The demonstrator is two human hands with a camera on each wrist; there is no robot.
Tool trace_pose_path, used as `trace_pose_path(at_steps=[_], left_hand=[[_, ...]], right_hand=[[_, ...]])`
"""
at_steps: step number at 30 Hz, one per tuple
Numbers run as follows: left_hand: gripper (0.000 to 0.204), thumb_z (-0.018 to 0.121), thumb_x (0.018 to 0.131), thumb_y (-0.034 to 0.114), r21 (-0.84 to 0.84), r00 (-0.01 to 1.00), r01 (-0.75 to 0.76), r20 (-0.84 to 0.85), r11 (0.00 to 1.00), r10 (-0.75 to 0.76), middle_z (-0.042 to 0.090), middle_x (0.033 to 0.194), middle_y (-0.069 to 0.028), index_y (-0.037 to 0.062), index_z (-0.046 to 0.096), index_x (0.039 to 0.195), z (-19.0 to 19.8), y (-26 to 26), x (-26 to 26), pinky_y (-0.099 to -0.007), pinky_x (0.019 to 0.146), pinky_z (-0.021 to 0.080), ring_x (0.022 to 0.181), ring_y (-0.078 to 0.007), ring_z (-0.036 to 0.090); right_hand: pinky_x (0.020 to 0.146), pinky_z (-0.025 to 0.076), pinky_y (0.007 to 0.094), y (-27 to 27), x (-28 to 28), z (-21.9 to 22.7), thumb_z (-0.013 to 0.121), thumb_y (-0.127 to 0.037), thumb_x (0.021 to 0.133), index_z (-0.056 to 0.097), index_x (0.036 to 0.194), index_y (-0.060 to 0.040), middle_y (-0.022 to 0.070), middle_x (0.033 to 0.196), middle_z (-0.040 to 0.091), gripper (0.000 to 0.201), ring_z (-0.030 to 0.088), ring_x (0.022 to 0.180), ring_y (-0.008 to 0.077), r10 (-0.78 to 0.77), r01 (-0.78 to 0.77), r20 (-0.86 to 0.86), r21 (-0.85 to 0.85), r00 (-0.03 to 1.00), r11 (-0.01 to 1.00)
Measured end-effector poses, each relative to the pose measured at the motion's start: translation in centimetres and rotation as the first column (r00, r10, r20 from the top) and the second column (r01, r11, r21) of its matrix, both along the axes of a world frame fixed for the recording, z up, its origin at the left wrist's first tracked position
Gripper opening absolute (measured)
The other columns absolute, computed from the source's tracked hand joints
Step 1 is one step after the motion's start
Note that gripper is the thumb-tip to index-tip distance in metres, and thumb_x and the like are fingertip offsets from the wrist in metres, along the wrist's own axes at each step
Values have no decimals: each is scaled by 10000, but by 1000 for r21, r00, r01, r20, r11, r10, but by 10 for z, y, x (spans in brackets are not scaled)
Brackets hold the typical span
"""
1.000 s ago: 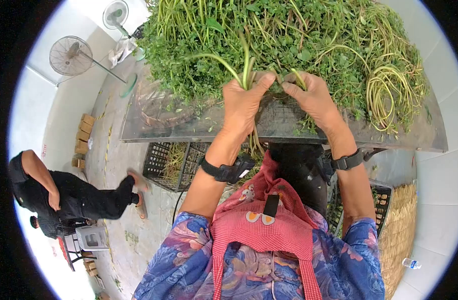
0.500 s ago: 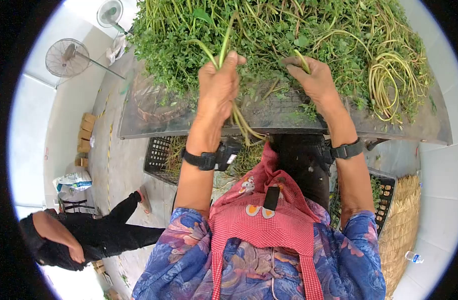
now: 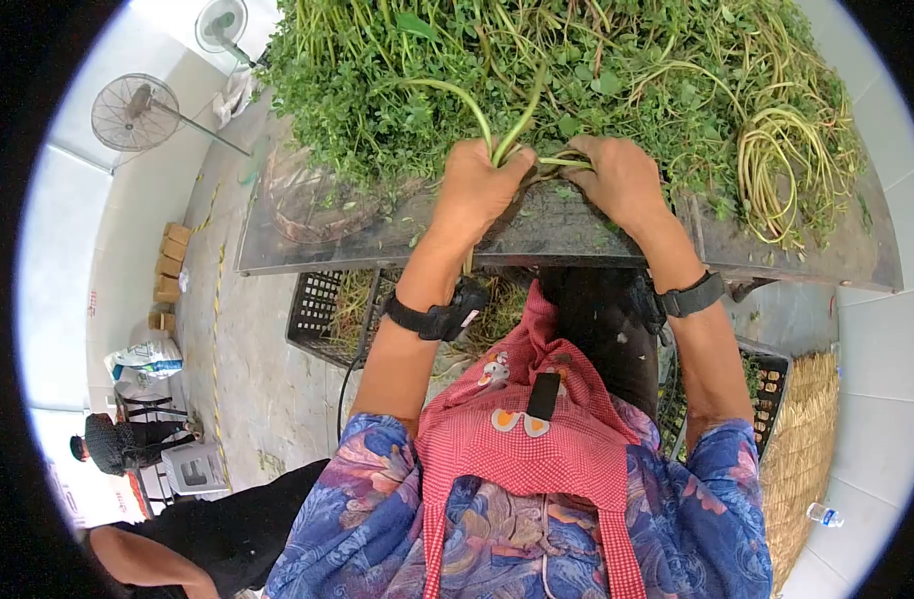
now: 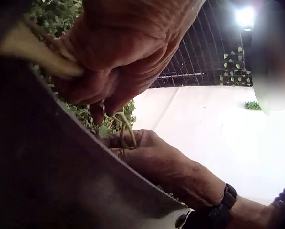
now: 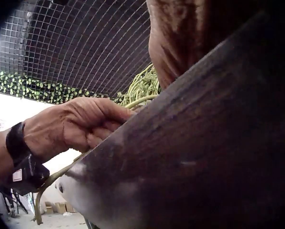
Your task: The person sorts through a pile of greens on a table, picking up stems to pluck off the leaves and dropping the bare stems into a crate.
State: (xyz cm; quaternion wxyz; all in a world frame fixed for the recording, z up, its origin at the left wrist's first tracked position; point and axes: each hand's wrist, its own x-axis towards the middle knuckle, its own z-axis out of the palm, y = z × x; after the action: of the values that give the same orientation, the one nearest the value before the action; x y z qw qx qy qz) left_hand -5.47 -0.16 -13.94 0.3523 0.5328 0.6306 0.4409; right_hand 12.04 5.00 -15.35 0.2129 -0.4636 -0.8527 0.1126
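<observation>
Long green stems [image 3: 522,128] stand up out of my left hand [image 3: 475,195], whose fingers and thumb grip them. Their lower ends hang below that hand, past the table edge, and show in the right wrist view as a drooping stem [image 5: 44,191]. My right hand [image 3: 624,182] is close beside it on the right. It pinches a thin stem [image 3: 562,162] that spans the gap between both hands. A large heap of leafy greens [image 3: 377,120] covers the dark table [image 3: 317,250] just beyond my hands. The right fingertips are partly hidden in the wrist views.
A coil of pale stems [image 3: 788,180] lies at the heap's right. Below the table are a black crate [image 3: 310,311] with stalks and another crate [image 3: 771,379]. A woven straw mat [image 3: 806,429] stands right. Another person [image 3: 232,529] is at the lower left, near a fan [image 3: 134,112].
My hands are together, then half a second ago apart with the left hand drawn left; now the left is back beside the right. The other person moves down and closer.
</observation>
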Motion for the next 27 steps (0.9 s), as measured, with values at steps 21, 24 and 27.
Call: trace_pose_path(at_steps=[21, 24, 27], left_hand=[[167, 722, 742, 107, 64, 963, 27, 264, 998, -43, 548, 708, 47, 40, 615, 852, 20, -12, 15, -209, 500, 323, 592, -33, 427], [168, 716, 761, 124, 118, 953, 5, 299, 993, -41, 516, 651, 63, 41, 611, 861, 16, -11, 18, -202, 446, 280, 523, -24, 391], [175, 690, 784, 84, 25, 877, 75, 475, 997, -78, 582, 795, 25, 0, 630, 925, 22, -16, 19, -204, 568, 387, 654, -48, 476]], right_hand=[[634, 424, 249, -6, 1, 0, 629, -211, 837, 632, 942, 29, -3, 730, 591, 262, 465, 674, 74, -58, -207, -786, -232, 616, 950], [647, 430, 255, -5, -6, -6, 623, -202, 839, 627, 921, 31, 23, 748, 616, 247, 475, 687, 73, -32, -247, -843, -194, 538, 949], [641, 435, 258, -15, -9, 5, 627, -214, 836, 617, 876, 32, 35, 746, 628, 250, 494, 664, 91, -38, -264, -892, -173, 450, 949]])
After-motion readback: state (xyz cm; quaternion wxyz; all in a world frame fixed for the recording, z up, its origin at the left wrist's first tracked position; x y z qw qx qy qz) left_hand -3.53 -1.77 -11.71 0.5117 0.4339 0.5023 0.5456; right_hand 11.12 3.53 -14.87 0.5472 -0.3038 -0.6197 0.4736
